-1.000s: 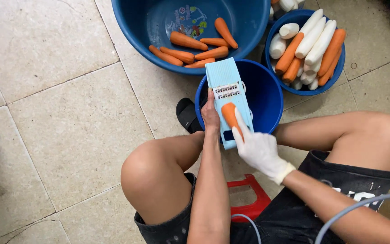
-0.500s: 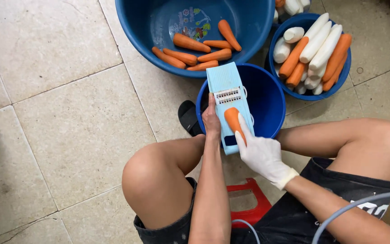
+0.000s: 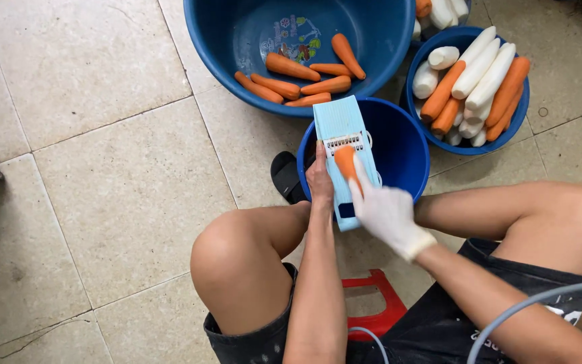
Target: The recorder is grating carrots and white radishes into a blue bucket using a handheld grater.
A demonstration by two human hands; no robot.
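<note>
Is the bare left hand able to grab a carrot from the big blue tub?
Probably yes: the left hand grips the pale blue grater, but nothing blocks the big blue tub just beyond.

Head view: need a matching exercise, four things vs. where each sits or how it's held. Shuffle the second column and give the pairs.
Things
1. light blue slicer board
2. carrot piece
3. left hand
4. white radishes

Places or states
A. mixed with carrots in the small blue basin at upper right
B. bare, gripping the slicer's left edge
C. propped across the rim of the blue bucket
D. pressed on the slicer under the gloved right hand

Pairs: 1-C, 2-D, 3-B, 4-A
</note>
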